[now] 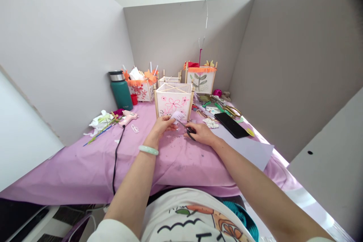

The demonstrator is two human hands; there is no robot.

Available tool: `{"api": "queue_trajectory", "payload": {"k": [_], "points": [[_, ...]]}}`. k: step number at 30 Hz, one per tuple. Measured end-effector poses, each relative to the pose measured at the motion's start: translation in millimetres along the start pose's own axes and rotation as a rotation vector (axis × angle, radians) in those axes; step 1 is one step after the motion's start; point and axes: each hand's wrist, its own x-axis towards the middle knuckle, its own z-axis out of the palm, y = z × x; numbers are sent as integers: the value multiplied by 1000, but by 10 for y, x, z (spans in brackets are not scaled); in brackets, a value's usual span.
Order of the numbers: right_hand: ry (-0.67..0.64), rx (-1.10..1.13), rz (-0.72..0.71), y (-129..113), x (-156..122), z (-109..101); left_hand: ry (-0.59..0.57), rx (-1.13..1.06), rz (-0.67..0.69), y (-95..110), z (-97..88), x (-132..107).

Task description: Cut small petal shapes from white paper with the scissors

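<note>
Two hands work over the purple cloth [85, 166] in the head view: the left hand [163, 124] pinches a fringed paper strip [178, 115] just before a paper lantern [173, 100], while the right hand [202, 133] grips scissors [187, 127] at its edge, seemingly mid-fringing, which calls for a taut strip.

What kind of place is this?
Probably a craft booth: grey partition walls enclose a purple-covered table with paper lanterns and a glue gun, and the right hand holds scissors, the left hand fringed paper.
</note>
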Motion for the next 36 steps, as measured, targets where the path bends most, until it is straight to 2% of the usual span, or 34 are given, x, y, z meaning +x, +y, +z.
{"api": "queue_trajectory", "payload": {"k": [13, 24, 36], "points": [[0, 0, -10, 48, 8, 24, -4, 1, -18, -7, -2, 3], [-2, -6, 36, -6, 1, -5, 11, -17, 23, -22, -8, 20], [-5, -2, 19, -11, 4, -11, 35, -15, 15, -4, 4, 15]]}}
